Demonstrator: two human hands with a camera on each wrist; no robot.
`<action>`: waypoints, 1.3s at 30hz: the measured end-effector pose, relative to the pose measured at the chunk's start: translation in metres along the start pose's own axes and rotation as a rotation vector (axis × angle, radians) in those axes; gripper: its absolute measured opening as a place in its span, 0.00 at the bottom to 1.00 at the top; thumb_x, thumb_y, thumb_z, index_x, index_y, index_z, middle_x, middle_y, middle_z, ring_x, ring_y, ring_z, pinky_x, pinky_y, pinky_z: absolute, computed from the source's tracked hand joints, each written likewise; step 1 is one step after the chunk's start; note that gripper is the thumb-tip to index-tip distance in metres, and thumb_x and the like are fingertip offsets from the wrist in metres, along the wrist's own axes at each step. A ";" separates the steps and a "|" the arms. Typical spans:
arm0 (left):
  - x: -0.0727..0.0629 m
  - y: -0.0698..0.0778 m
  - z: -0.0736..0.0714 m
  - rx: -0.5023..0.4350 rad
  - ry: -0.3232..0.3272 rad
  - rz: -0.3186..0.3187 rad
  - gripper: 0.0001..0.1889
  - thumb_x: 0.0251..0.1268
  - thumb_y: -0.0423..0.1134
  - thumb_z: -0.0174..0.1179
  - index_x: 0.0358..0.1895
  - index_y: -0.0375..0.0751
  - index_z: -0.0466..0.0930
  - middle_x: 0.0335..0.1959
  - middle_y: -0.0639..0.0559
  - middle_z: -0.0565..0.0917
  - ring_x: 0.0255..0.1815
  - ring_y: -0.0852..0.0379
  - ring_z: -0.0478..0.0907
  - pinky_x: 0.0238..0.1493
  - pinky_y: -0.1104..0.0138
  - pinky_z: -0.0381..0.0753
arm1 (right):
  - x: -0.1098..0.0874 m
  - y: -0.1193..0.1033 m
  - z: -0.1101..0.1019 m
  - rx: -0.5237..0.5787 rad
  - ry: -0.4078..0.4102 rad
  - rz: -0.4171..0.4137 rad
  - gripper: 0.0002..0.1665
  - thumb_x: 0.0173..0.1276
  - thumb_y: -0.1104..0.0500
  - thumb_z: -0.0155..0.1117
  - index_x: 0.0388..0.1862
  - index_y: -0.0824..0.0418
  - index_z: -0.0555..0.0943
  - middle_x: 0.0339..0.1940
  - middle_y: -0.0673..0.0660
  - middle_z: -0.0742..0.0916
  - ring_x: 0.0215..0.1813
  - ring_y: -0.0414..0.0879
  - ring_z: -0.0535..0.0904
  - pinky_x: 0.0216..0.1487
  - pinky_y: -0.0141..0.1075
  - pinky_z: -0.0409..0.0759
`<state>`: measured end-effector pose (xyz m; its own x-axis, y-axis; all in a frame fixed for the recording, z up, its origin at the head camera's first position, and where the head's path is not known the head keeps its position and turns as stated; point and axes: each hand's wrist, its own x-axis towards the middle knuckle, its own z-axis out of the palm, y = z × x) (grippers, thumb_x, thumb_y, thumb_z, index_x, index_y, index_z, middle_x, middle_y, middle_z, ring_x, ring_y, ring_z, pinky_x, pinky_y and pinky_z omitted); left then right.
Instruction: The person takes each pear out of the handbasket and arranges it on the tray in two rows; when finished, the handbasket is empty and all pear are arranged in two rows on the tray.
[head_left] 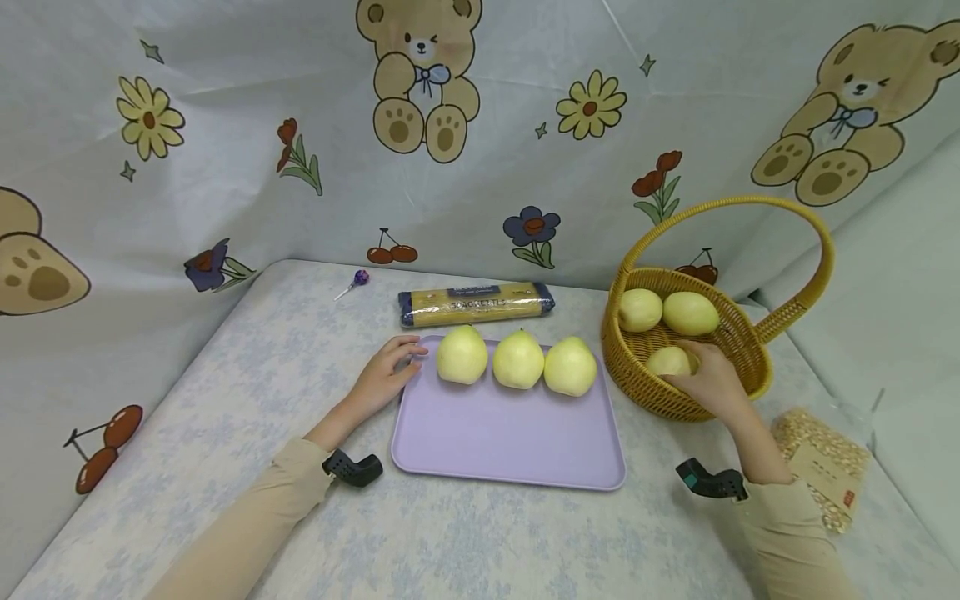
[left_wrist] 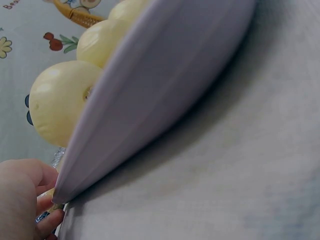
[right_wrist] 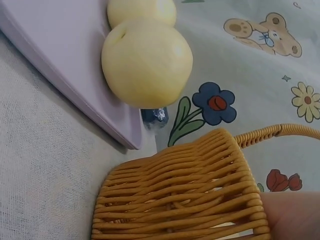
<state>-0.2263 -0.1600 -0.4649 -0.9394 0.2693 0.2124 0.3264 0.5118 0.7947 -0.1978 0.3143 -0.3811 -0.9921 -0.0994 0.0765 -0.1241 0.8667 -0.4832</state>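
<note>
My left hand (head_left: 385, 372) holds the back left corner of the lavender tray (head_left: 510, 442); in the left wrist view its thumb and fingers lie on either side of the rim. Three pale yellow-green pears (head_left: 518, 360) stand in a row along the tray's back. My right hand (head_left: 712, 382) reaches into the wicker basket (head_left: 637, 379) and grips a pear (head_left: 670, 362) there. Two more pears (head_left: 690, 314) lie behind it in the basket. From the right wrist, the basket wall (right_wrist: 185, 195) hides the fingers and most of what they hold.
Behind the tray lies a spaghetti packet (head_left: 476, 304), with a lollipop (head_left: 360, 278) to its left. A bag of pale grains (head_left: 821, 467) rests to the right of my right forearm. The basket's tall handle (head_left: 825, 258) arches above it. A printed cloth (head_left: 300, 217) hangs behind the table.
</note>
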 end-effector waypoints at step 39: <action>0.002 -0.003 0.000 0.012 -0.006 -0.019 0.14 0.69 0.37 0.54 0.54 0.38 0.79 0.66 0.42 0.69 0.71 0.42 0.63 0.72 0.48 0.62 | -0.001 0.000 -0.001 0.149 0.114 0.089 0.43 0.58 0.54 0.70 0.66 0.74 0.64 0.61 0.78 0.72 0.56 0.69 0.71 0.47 0.53 0.75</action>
<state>-0.2289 -0.1608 -0.4665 -0.9448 0.2641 0.1938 0.3096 0.5269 0.7915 -0.1967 0.3150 -0.3806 -0.9918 0.0377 0.1222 -0.0460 0.7868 -0.6156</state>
